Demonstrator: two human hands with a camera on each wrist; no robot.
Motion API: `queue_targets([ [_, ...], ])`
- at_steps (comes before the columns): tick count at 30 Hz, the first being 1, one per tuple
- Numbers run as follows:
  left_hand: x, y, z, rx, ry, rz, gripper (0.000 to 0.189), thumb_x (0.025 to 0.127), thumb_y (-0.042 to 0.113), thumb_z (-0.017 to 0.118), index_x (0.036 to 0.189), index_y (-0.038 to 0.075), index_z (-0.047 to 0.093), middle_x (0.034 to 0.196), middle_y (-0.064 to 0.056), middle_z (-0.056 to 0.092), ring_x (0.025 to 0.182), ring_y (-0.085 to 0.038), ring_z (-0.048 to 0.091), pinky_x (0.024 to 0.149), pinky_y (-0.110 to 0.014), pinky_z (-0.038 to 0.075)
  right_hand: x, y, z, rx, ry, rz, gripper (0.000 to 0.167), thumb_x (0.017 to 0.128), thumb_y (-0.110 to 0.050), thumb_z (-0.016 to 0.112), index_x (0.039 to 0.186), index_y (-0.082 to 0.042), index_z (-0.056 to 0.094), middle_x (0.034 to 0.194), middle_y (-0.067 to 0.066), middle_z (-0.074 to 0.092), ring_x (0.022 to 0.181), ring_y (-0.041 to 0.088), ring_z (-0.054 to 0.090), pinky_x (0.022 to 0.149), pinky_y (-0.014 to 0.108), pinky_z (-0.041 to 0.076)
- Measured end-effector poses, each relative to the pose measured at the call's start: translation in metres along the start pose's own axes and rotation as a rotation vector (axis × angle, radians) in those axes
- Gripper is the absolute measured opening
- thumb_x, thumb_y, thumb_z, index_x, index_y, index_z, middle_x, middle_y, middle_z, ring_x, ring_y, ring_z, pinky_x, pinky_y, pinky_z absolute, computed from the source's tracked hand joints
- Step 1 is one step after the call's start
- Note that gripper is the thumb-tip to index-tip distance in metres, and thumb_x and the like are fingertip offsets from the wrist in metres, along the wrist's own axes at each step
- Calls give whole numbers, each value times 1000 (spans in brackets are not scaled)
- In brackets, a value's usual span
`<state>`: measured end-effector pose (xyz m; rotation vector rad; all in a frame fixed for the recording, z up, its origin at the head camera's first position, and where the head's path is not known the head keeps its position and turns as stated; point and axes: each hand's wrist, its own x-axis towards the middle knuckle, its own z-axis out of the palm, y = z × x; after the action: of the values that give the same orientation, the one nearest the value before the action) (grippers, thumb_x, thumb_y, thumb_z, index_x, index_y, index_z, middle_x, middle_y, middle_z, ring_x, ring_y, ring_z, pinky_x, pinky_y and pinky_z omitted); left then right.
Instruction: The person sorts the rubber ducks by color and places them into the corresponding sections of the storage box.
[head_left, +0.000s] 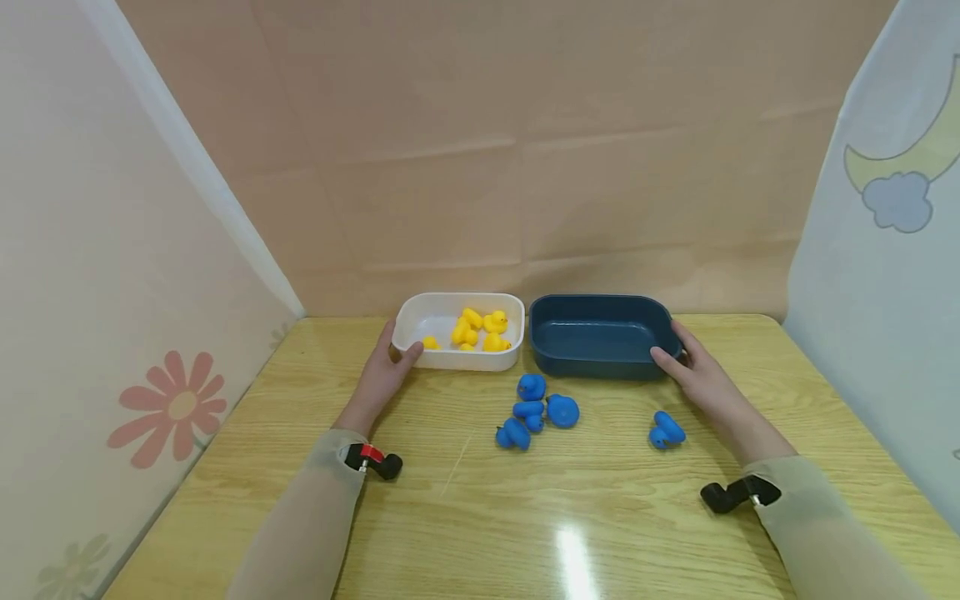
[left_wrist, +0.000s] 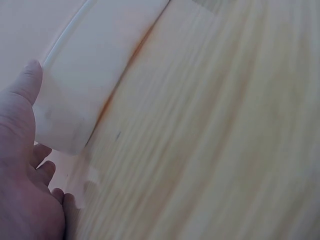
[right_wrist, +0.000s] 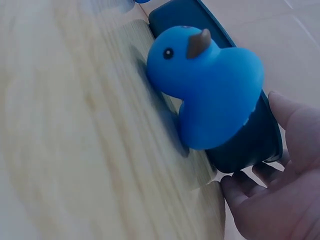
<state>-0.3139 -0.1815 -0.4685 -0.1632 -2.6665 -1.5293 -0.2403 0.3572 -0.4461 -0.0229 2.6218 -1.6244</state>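
My left hand holds the left end of a white tray, thumb at the near rim and fingers round its end. Inside lie several small yellow rubber ducks. At the right end of a dark blue tray, my right hand has its thumb on the near corner and fingers behind. The right wrist view shows a blue rubber duck large in front of that tray, tipped over on the table. The left wrist view shows my left thumb against the white tray's wall.
Several more blue rubber ducks lie clustered on the wooden table just before the two trays. Behind the trays rises a beige backdrop. Patterned white cloths hang left and right.
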Motion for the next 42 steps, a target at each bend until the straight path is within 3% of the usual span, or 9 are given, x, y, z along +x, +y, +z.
queue_targets([
  [4, 2, -1, -2, 5, -4, 18, 102, 108, 63, 64, 179, 15, 9, 184, -15, 14, 168, -39, 12, 133, -65, 15, 0, 1, 1, 26, -8, 2, 92, 116, -50, 53, 177, -25, -12, 182, 19, -18, 162, 60, -6, 128, 75, 6],
  [10, 1, 9, -6, 33, 29, 154, 91, 111, 44, 68, 177, 8, 16, 181, -20, 18, 167, -39, 15, 133, -63, 16, 2, 3, 2, 42, -8, -7, 91, 117, -49, 53, 177, -26, -11, 182, 18, -17, 162, 60, -5, 128, 76, 8],
  [17, -9, 29, -12, 136, 73, 125, 100, 108, 53, 70, 177, 6, 14, 182, -21, 14, 168, -42, 12, 133, -64, 17, 2, 7, 2, 68, -8, -14, 89, 118, -47, 51, 177, -26, -12, 181, 21, -16, 163, 59, -4, 128, 76, 7],
  [21, -14, 39, -10, 151, 96, 163, 96, 106, 50, 74, 175, 7, 23, 180, -20, 24, 165, -42, 22, 131, -65, 21, 3, 7, 2, 78, -9, -22, 89, 117, -49, 51, 177, -26, -12, 182, 19, -16, 164, 57, -5, 128, 74, 6],
  [25, -22, 52, -3, 182, 131, 240, 86, 105, 39, 79, 171, 6, 35, 172, -20, 40, 157, -45, 35, 129, -63, 29, 3, 7, 2, 82, -7, -31, 89, 117, -49, 51, 177, -27, -11, 182, 18, -15, 164, 56, -5, 129, 73, 5],
  [29, -35, 68, 6, 222, 136, 239, 88, 105, 39, 79, 173, 6, 34, 172, -20, 41, 156, -45, 36, 127, -62, 34, 4, 7, 1, 87, -4, -35, 89, 117, -48, 52, 177, -28, -11, 183, 16, -14, 165, 55, -4, 129, 73, 5],
  [33, -48, 84, 18, 175, 109, 233, 85, 105, 36, 79, 172, 6, 36, 166, -18, 47, 147, -43, 45, 120, -60, 44, 6, 8, 1, 89, -5, -40, 89, 117, -48, 52, 177, -27, -11, 183, 16, -14, 165, 54, -5, 129, 72, 4],
  [42, -69, 105, 50, 148, 9, 348, 77, 102, 25, 84, 165, 1, 47, 153, -20, 59, 132, -41, 57, 112, -55, 50, 5, 6, 1, 106, -20, -16, 92, 116, -51, 53, 177, -25, -12, 182, 17, -15, 165, 53, -6, 129, 72, 3],
])
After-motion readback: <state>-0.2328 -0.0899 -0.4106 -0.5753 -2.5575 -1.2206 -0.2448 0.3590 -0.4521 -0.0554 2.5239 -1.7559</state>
